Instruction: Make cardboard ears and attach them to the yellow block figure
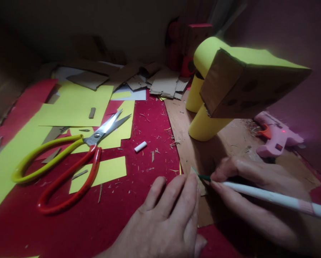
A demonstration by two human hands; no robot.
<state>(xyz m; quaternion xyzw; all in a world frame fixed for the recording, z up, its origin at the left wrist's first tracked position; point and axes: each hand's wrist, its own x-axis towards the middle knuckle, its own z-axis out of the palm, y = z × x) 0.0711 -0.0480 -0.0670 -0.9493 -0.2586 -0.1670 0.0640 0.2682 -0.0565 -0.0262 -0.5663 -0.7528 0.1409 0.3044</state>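
My left hand (168, 215) lies flat, fingers stretched out. Its index finger rests against a small piece of cardboard (202, 186). In my right hand (257, 200) is a slim white pen-like tool (259, 191), pinched near its green front end. The thin tip touches or hovers just over that small piece; I cannot tell which. Both lie over a larger brown cardboard sheet (176, 114). Behind my right hand stands a cardboard box shape (227, 82) with yellow paper on top and yellow tubes (208, 125) under it.
Large scissors (95, 136) with yellow and red handles lie partly spread at left, among yellow paper sheets (76, 104). A small white cylinder (140, 146) rests on the red surface (138, 200). Cardboard scraps (164, 82) pile up behind. A pink glue gun (278, 138) lies right.
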